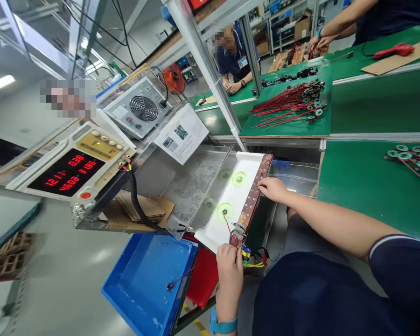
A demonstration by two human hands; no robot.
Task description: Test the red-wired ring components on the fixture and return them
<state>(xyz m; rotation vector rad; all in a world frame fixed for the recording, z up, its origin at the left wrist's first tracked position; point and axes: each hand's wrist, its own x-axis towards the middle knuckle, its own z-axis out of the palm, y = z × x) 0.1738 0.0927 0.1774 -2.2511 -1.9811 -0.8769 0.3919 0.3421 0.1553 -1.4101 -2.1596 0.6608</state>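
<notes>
Touching the outer edge of the brown strip (254, 198) in the head view, the right hand (273, 189) is partly curled, thumb near the forefinger; whether it pinches anything is unclear. The left hand (230, 261) is at the strip's lower end, thumb and forefinger drawn together beside a red wire (227, 223); the fingers hide whether they have hold of it. Dotted with holes, the strip runs along the right long edge of a white board (236, 196). An upper ring (244, 179), yellow-green, lies toward the board's upper edge, and a matching lower ring (220, 214) toward its lower edge. A small round part (224, 212) sits within the lower ring, with the red wire leading from it toward the left hand. Yellow wires (255, 265) hang just beside that hand. Left of the board stands a meter (65, 170) with red digits. Below the board's lower left corner, a blue bin (140, 275) holds a small red-wired part (170, 286) near its right edge.
</notes>
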